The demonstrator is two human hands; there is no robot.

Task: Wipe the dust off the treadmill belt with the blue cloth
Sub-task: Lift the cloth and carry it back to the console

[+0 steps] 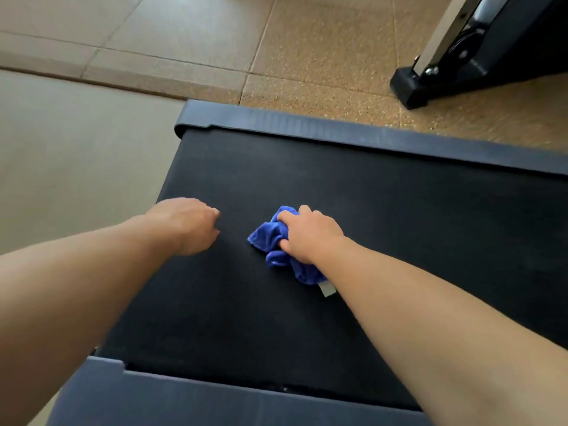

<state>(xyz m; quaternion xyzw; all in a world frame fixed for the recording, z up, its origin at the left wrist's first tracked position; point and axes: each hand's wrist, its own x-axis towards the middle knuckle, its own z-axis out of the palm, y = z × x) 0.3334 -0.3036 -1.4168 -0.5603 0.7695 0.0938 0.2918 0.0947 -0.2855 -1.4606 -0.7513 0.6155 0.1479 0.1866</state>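
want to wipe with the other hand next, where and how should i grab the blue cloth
Grip the bunched folds of the blue cloth that stick out left of the right hand. Come from above and the left: that side lies bare on the treadmill belt, the other is covered.

Head-worn camera, looking steeply down, close over treadmill belt point(307, 167)

Tan speckled floor tiles point(322, 47); black machine base point(479, 66).
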